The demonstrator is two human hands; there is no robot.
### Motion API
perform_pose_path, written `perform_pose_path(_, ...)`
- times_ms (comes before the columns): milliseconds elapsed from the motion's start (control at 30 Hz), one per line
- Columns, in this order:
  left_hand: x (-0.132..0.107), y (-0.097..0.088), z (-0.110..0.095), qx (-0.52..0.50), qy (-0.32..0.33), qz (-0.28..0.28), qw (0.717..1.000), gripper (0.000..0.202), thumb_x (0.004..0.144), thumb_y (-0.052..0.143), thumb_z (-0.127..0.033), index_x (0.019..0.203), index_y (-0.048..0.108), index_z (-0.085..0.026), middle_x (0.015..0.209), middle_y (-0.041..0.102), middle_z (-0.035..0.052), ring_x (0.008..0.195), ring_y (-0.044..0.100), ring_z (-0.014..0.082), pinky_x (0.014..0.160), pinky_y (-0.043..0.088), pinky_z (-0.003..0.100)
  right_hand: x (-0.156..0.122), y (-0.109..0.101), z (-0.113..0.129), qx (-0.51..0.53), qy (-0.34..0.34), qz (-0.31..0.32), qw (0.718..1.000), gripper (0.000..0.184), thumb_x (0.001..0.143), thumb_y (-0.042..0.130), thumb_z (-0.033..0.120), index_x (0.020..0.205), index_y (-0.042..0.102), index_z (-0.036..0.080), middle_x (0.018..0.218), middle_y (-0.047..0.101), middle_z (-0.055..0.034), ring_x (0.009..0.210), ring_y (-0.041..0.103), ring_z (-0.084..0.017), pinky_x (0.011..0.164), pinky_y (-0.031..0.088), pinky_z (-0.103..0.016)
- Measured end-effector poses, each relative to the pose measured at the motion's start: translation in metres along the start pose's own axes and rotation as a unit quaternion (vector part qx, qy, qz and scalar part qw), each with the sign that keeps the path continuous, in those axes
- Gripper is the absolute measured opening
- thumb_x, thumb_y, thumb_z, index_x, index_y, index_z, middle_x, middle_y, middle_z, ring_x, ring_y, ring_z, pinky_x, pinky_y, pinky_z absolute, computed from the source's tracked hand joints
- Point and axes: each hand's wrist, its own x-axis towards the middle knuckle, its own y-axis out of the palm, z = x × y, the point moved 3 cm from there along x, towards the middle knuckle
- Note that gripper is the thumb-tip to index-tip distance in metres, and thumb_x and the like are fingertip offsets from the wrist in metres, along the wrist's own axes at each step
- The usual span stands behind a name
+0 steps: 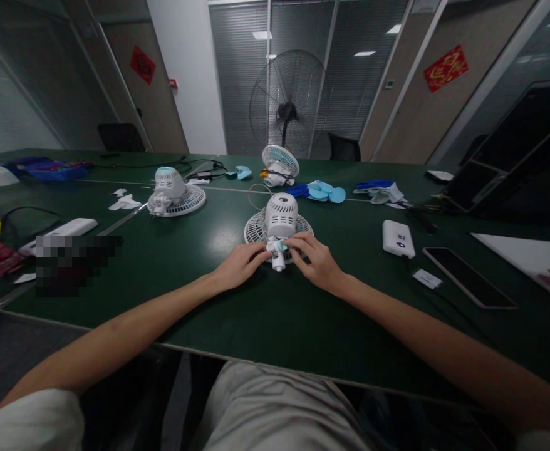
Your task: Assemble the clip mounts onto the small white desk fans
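In front of me a white fan head (281, 213) lies grille-down on the green table, its slotted motor housing facing up. From its near side a white neck joint (279, 259) points toward me, with a small light-blue piece (281, 245) on it. My left hand (240, 265) is closed, thumb and forefinger pinching the joint's left side. On the other side my right hand (319, 262) is closed too, its fingertips at the light-blue piece and the joint's right side. The fingertips partly hide what they grip.
Two more fan heads, one at left (169, 185) and one farther back (279, 166), lie on the table (200, 332). Light-blue blades (326, 191) sit behind. At right are a white power bank (398, 238) with a cable and a phone (470, 277).
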Motion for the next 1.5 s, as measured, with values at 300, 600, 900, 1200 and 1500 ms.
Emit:
perform_pose_path(300,-0.0003,0.0001,-0.0003,0.001,0.004,0.014,1.000,0.035,0.112,0.044,-0.041,0.102,0.067,-0.017,0.094,0.070,0.0032,0.083,0.064,0.0178,0.077,0.045,0.029,0.0027,-0.0006,-0.0012,-0.009,0.033,0.013,0.999,0.017,0.107,0.054,0.026,0.122,0.062,0.023,0.120,0.064,-0.0093,0.109,0.067,-0.025,0.091,0.062,-0.048)
perform_pose_path(600,0.0002,-0.0006,-0.0001,0.005,0.004,0.016,1.000,0.036,0.112,0.044,-0.040,0.098,0.068,-0.017,0.094,0.071,0.0036,0.084,0.065,0.0188,0.077,0.046,0.028,0.0001,-0.0006,-0.0020,0.014,-0.002,0.003,1.000,0.013,0.104,0.058,0.028,0.115,0.065,0.024,0.115,0.065,-0.0079,0.101,0.067,-0.023,0.087,0.063,-0.045)
perform_pose_path(900,-0.0008,-0.0008,0.0006,0.004,0.003,0.022,1.000,0.033,0.112,0.044,-0.039,0.105,0.068,-0.018,0.098,0.071,0.0043,0.088,0.066,0.0191,0.078,0.047,0.029,-0.0005,-0.0008,-0.0071,0.005,0.032,-0.008,0.999,0.027,0.105,0.057,0.028,0.132,0.061,0.029,0.124,0.062,-0.0076,0.113,0.066,-0.025,0.095,0.062,-0.047)
perform_pose_path(1200,-0.0001,-0.0012,-0.0030,0.016,0.009,0.022,1.000,0.034,0.112,0.044,-0.040,0.104,0.068,-0.018,0.098,0.072,0.0046,0.088,0.067,0.0197,0.079,0.048,0.029,0.0023,-0.0015,-0.0038,0.005,0.033,-0.003,0.999,0.015,0.106,0.055,0.027,0.118,0.064,0.025,0.118,0.063,-0.0079,0.109,0.066,-0.024,0.091,0.063,-0.046)
perform_pose_path(1500,0.0001,-0.0019,0.0000,0.017,0.006,0.019,1.000,0.035,0.112,0.042,-0.039,0.103,0.067,-0.018,0.098,0.072,0.0047,0.087,0.066,0.0195,0.079,0.048,0.029,0.0005,-0.0014,-0.0017,-0.006,0.000,0.001,1.000,0.023,0.105,0.055,0.024,0.127,0.062,0.024,0.122,0.062,-0.0090,0.110,0.066,-0.025,0.092,0.062,-0.047)
